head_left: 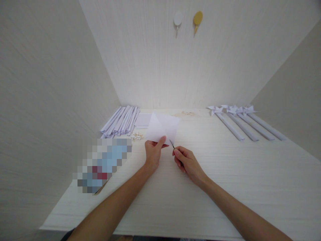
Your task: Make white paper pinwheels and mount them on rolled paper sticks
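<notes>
My left hand (153,152) is closed on the lower edge of a square white sheet of paper (163,125), thumb on top and fingers beneath. A diagonal crease shows on the sheet, which is held up off the table. In my right hand (185,162) is a thin, dark pointed tool (172,144), its handle hidden by my fingers. The tip lies at the lower right corner of the paper; whether it touches the sheet I cannot tell.
Rolled paper sticks (122,120) are piled at the back left, beside stacked paper squares (142,120) and small pale pieces (137,136). A blurred blue item (110,164) lies left. Several paper pinwheels (232,122) lie back right. Two hooks (198,18) hang on the wall.
</notes>
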`<state>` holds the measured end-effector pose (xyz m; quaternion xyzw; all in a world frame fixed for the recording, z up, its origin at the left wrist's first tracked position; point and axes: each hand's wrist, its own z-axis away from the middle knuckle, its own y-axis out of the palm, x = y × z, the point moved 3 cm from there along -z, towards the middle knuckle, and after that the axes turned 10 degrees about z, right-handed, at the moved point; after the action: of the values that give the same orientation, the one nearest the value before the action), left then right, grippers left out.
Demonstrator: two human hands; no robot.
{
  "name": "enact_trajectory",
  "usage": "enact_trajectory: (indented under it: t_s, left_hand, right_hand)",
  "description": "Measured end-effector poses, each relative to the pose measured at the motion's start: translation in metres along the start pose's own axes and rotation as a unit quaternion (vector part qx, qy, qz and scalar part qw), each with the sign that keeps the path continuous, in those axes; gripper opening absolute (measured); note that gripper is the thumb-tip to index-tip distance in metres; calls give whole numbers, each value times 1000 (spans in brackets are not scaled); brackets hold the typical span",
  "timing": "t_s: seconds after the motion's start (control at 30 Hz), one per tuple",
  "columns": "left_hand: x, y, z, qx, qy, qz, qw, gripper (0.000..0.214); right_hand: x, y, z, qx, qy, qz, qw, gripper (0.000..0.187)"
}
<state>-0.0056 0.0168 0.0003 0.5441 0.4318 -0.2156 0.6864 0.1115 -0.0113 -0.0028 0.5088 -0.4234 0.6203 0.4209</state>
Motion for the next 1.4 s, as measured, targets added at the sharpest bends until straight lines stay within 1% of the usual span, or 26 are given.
enact_trajectory:
  t_s: [0.23,0.43,0.57,0.7,0.93,1.27,1.4]
  left_hand:
    - [0,-1,0,6,3,-4,1000,21]
    - [0,0,-1,38,-2,-55,998,21]
    - [-1,0,0,40,2,-78,996,23]
    - [0,0,0,42,-3,-75,996,25]
    - [1,0,-2,50,-12,-46,998,20]
    - [-1,1,1,66,-13,-80,994,23]
    - [0,1,1,73,-20,-79,994,23]
  right_hand:
    - [0,0,0,2,-1,0,1000,24]
    - [0,-1,-1,-1,-6,1,1000,25]
    - [-1,-1,-1,1,-5,0,1000,25]
    - [-1,-1,-1,-2,-6,-2,1000,24]
    - [-2,-1,-1,2,-3,-4,1000,24]
    - [-2,-1,-1,1,-4,-9,1000,23]
    - [-2,-1,-1,1,-2,-13,1000,23]
